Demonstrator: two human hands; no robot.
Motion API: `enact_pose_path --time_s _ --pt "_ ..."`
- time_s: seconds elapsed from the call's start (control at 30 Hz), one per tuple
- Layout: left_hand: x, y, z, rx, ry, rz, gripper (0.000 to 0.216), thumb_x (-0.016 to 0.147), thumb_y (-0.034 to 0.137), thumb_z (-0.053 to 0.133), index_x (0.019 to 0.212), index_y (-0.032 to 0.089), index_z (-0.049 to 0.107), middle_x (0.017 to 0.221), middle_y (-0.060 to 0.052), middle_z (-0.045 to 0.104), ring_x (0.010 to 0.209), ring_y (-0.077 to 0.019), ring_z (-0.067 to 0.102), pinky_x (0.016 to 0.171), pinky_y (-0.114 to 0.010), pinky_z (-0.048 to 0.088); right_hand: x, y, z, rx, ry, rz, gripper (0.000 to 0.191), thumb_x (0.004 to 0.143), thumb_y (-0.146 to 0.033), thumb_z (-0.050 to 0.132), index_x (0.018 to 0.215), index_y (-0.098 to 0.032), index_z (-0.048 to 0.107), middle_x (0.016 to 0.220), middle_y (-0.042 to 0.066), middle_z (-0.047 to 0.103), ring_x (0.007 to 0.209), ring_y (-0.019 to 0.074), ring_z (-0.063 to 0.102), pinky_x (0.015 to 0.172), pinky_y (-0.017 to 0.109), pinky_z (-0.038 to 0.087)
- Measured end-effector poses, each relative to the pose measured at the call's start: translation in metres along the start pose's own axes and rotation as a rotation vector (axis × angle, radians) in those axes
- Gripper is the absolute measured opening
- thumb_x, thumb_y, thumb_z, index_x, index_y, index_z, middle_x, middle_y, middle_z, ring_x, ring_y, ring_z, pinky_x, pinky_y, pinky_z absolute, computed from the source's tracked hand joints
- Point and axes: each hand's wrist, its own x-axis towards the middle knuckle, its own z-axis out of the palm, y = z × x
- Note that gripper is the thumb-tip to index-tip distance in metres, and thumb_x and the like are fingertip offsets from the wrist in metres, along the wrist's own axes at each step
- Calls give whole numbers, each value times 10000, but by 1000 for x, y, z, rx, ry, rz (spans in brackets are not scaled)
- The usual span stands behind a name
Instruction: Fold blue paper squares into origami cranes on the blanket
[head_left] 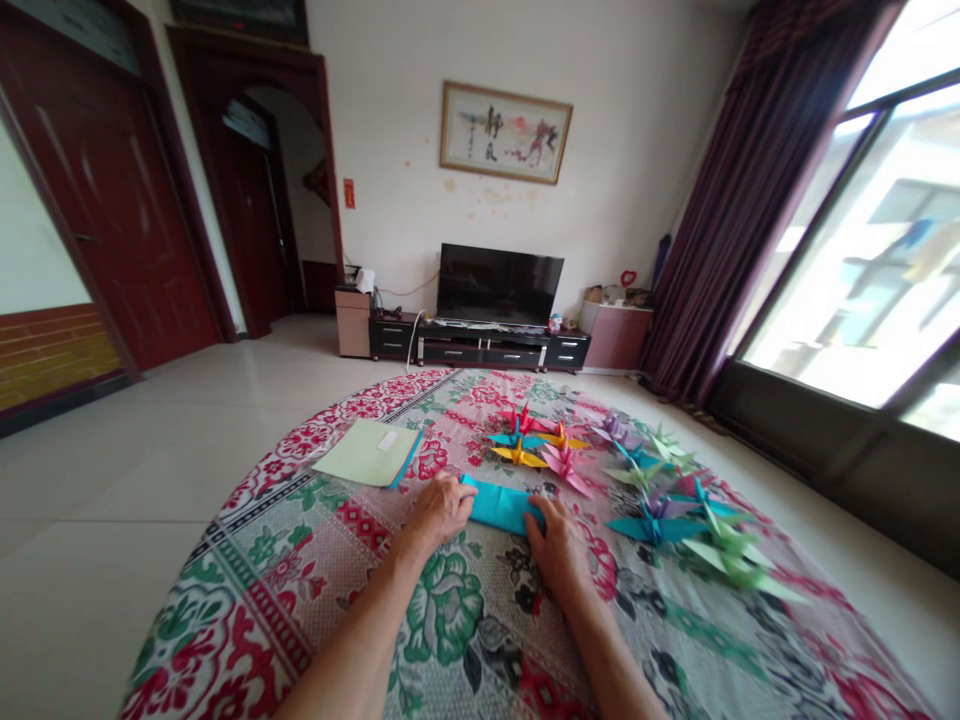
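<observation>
A folded strip of blue origami paper [499, 506] lies low over the patterned tablecloth, stretched between my two hands. My left hand [444, 507] pinches its left end, fingers curled in. At the right end, my right hand [556, 540] grips the paper with thumb and fingertips. Just beyond the strip sit several small folded paper cranes, among them a yellow crane [519, 456] and a pink crane [567, 464]. Larger cranes spread to the right, including a blue crane [655, 525] and a pale green crane [735, 555]. A stack of square paper [367, 452], light green on top, rests beyond my left hand.
A flowered tablecloth [315, 590] covers the round table. Across the tiled floor [300, 385] stands a low black cabinet [480, 352] bearing a television [501, 286]. Dark purple curtains [720, 230] hang beside the window at right; reddish doors [112, 200] are at left.
</observation>
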Motion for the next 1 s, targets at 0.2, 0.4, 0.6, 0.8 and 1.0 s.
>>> enact_pose_path --time_s 0.2,0.4,0.6,0.8,1.0 --pt "-3 3 -3 61 25 -19 318 827 255 404 913 256 709 756 -81 652 788 -201 556 820 -328 402 -1 -1 -2 -55 -44 -16 275 835 -252 445 1048 -191 610 971 65 601 871 173 572 763 247 404" --pt "-3 2 -3 43 17 -52 306 815 233 423 918 252 710 780 -71 673 802 -185 562 841 -311 393 1 -2 -3 -109 -62 32 306 840 -277 456 1110 -213 584 990 60 595 874 170 569 740 237 391" --pt "-4 4 -6 9 -17 -104 314 810 233 419 933 253 707 795 -64 682 837 -186 553 825 -287 404 3 -5 -4 -148 -96 76 303 843 -277 448 1108 -231 588 977 58 601 869 175 569 731 244 385" --pt "-4 5 -8 9 -33 -129 318 808 230 420 957 250 700 817 -61 681 872 -179 553 839 -273 405 5 -7 -4 -176 -118 112 311 845 -299 445 1119 -244 581 1004 59 602 890 177 567 754 249 384" --pt "-4 5 -9 13 -39 -126 317 802 224 426 962 243 698 846 -66 687 877 -182 557 831 -274 415 7 -9 -7 -199 -152 140 316 851 -318 432 1126 -262 575 999 50 602 871 164 571 732 237 381"
